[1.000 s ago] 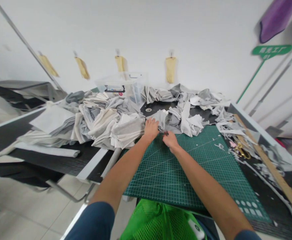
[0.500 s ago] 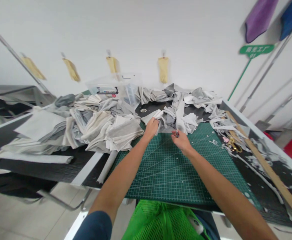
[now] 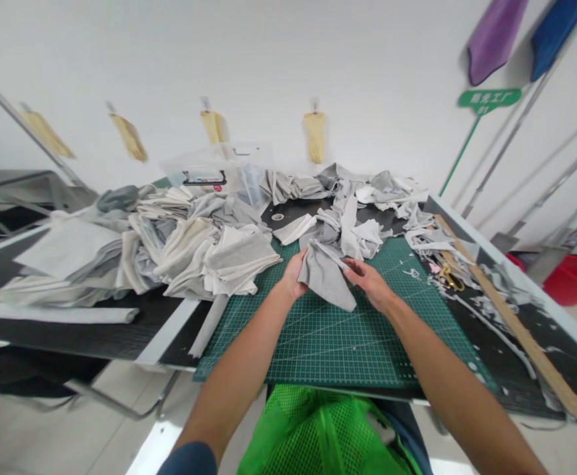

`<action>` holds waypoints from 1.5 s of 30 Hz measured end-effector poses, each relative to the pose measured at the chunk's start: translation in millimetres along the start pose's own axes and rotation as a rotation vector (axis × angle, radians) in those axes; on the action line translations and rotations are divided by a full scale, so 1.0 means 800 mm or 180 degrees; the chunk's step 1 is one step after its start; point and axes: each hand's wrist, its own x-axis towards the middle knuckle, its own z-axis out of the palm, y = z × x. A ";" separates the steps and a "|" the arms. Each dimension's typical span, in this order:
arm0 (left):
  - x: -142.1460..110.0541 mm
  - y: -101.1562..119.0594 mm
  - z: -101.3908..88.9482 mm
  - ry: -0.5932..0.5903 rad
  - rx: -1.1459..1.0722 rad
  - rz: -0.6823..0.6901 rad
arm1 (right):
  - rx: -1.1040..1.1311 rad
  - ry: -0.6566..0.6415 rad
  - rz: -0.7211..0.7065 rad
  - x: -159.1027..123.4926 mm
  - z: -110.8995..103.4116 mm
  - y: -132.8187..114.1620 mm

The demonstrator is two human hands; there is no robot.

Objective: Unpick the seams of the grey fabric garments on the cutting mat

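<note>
A grey piece of cloth (image 3: 328, 277) hangs over the green cutting mat (image 3: 328, 356), folded along its upper edge. My left hand (image 3: 295, 274) grips its left side, thumb at the top. The fingers of my right hand (image 3: 370, 282) are closed at the cloth's upper right edge. Whether a small tool is also in that hand is hidden. Just beyond the cloth lies a loose heap of grey and white cloth pieces (image 3: 357, 231), with a folded white piece (image 3: 294, 229) to its left.
Stacked cloths (image 3: 239, 260) cover the left side, before a clear plastic bin (image 3: 209, 175). At the right lie gold-handled scissors (image 3: 449, 278), fabric scraps and a long wooden strip (image 3: 510, 316). A tape roll (image 3: 277, 217) sits behind the mat.
The grey cloth has come out of the heap toward me, held up between both hands. The dark metal tool seen in my right hand earlier no longer shows clearly. The view has shifted slightly.
</note>
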 end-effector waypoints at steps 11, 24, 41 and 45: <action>0.004 -0.007 -0.036 0.0029 0.0646 0.0447 | 0.0617 0.0696 0.0527 0.011 -0.042 0.016; -0.017 -0.017 -0.013 -0.0268 0.1405 0.0799 | -0.1173 0.0503 -0.1074 -0.012 -0.010 -0.015; -0.030 -0.026 0.007 -0.0572 0.1895 0.1580 | -0.0497 0.0455 -0.0991 -0.017 0.016 -0.014; -0.031 -0.025 0.009 -0.0545 0.2160 0.1709 | -0.0108 0.0525 -0.0765 -0.015 0.015 -0.009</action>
